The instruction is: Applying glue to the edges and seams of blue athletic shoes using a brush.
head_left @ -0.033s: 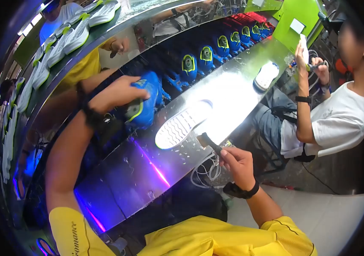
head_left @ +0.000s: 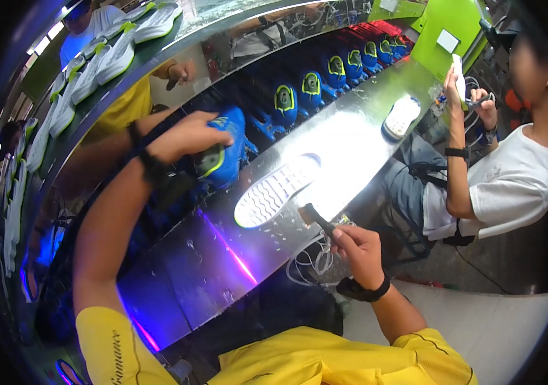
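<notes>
My left hand (head_left: 192, 137) is closed around a blue shoe upper (head_left: 228, 168) with a yellow-green collar, at the near end of the row. Its thumb lies over the blue side; the other fingers are partly hidden. Just right of that shoe, a white shoe sole (head_left: 273, 194) lies on the metal ledge with its wavy tread facing up. In my right hand (head_left: 359, 251), near the ledge's front edge, is a small brush (head_left: 320, 219) with a dark handle. Its brownish bristle end points toward the sole, apart from it.
Several more blue shoe uppers (head_left: 310, 87) stand in a row behind the ledge (head_left: 222, 276). Another sole (head_left: 403, 115) lies farther along. Grey-white soles (head_left: 97, 67) line a shelf at upper left. A co-worker in a white shirt (head_left: 511, 173) sits at right, holding a sole and a tool.
My left hand and the blue shoe upper have shifted slightly to the right. My right hand with the brush has barely moved.
</notes>
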The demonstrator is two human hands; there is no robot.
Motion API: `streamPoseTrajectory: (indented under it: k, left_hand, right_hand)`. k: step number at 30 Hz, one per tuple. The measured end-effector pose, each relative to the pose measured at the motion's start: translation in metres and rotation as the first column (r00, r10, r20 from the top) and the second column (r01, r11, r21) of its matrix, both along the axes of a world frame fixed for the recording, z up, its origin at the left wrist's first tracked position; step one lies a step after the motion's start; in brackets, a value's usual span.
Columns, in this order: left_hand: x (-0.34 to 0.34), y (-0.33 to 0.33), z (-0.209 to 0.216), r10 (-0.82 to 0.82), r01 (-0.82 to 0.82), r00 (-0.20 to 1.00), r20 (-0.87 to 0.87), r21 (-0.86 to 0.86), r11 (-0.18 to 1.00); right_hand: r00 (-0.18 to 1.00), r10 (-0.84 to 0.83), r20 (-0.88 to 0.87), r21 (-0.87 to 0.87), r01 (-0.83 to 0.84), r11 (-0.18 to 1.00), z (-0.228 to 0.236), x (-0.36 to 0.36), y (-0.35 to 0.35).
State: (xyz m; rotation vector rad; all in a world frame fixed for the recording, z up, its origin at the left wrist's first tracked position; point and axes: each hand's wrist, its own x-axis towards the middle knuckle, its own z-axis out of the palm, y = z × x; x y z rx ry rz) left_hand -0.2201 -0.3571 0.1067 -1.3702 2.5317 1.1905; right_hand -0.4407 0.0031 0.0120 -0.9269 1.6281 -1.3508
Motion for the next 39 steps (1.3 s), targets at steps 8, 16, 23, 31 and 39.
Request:
streamPoseTrajectory:
  k: [8, 16, 23, 31, 39]
  left_hand:
    - [-0.120, -0.104, -0.123, 0.105, -0.065, 0.993, 0.051, -0.502, 0.862]
    - [-0.119, -0.122, -0.153, 0.171, -0.240, 0.971, -0.170, -0.630, 0.738]
    - [0.008, -0.063, -0.103, 0.114, 0.147, 0.873, 0.474, -0.479, 0.866]
    - [0.100, -0.021, -0.149, 0.461, -0.551, 0.813, -0.356, -0.210, 0.808]
    - [0.228, 0.162, -0.039, 0.739, -0.244, 0.295, -0.606, 0.700, 0.671]
  right_hand:
    - [0.997, -0.043, -0.058, 0.000, 0.043, 0.999, -0.001, 0.004, 0.004]
    - [0.998, 0.019, -0.053, 0.069, -0.015, 0.997, -0.007, 0.007, 0.003]
    - [0.999, 0.030, -0.017, -0.013, -0.030, 0.999, 0.000, 0.021, 0.004]
    - [0.995, 0.103, -0.005, -0.112, -0.103, 0.988, 0.015, 0.049, 0.024]
    - [0.989, 0.149, 0.000, -0.099, -0.148, 0.984, 0.024, 0.088, 0.018]
